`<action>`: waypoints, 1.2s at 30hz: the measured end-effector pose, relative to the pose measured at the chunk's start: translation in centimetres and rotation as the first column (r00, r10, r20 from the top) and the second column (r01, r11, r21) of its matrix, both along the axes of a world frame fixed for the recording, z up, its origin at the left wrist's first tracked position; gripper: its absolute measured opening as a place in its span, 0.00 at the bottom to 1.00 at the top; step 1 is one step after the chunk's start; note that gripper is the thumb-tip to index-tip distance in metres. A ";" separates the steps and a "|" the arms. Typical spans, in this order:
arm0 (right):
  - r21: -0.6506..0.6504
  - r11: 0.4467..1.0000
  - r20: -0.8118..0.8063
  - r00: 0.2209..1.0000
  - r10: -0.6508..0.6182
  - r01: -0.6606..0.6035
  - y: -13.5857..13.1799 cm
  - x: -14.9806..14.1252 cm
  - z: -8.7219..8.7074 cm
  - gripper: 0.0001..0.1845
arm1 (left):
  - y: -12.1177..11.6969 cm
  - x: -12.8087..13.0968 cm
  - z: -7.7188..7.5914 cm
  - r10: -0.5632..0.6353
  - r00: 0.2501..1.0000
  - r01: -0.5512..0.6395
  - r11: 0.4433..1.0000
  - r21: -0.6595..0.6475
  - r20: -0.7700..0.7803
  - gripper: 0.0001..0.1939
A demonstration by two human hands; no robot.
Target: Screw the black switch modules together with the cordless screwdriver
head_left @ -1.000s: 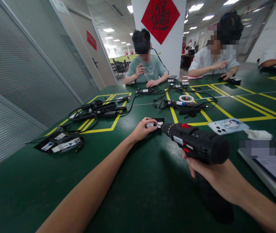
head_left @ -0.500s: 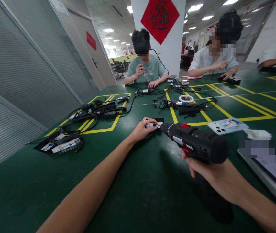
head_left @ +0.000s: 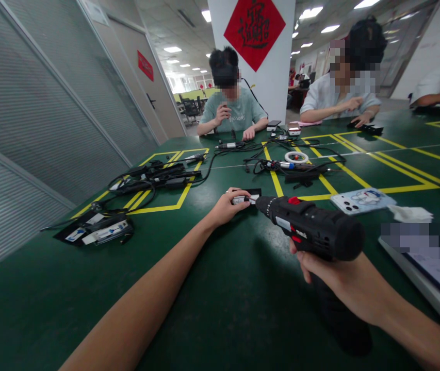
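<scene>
In my right hand [head_left: 330,275] is a black cordless drill [head_left: 312,229] with red accents, its fingers wrapped round the handle. The drill points left and away from me, and its bit meets a small black part with a white label [head_left: 256,196] lying on the green table [head_left: 220,278]. My left hand [head_left: 227,206] grips that part from the left, fingers curled over its top. The fingers hide much of the part, so its kind is unclear. Whether the bit sits in a screw is too small to make out.
Black cabled tools [head_left: 158,178] lie at left, with labelled black pieces [head_left: 99,226] nearer me. Beyond my hands are an electric screwdriver [head_left: 297,166] and a white tape ring [head_left: 296,157]. A phone [head_left: 362,200], a tissue [head_left: 411,213] and a tablet [head_left: 424,268] lie right. Co-workers sit across.
My hands, the drill and the labelled part stay almost still. Across the table, a co-worker's hand on the tabletop has shifted slightly to the right.
</scene>
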State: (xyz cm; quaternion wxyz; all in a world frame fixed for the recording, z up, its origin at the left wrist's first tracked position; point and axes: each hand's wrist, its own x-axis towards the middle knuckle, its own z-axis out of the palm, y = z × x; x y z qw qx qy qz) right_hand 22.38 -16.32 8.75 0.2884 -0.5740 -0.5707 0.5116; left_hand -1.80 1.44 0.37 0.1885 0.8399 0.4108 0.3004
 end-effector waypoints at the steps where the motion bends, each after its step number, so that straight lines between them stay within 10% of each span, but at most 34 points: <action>1: -0.007 1.000 0.005 1.000 0.011 -0.011 0.0 0.0 0.0 0.11 | 0.0 0.0 0.0 0.000 1.000 0.000 1.000 -0.002 0.001 0.15; 36: 0.059 0.998 -0.020 1.000 0.013 -0.012 0.1 0.2 0.0 0.07 | 0.0 0.1 0.1 0.007 1.000 -0.007 1.000 -0.009 0.001 0.14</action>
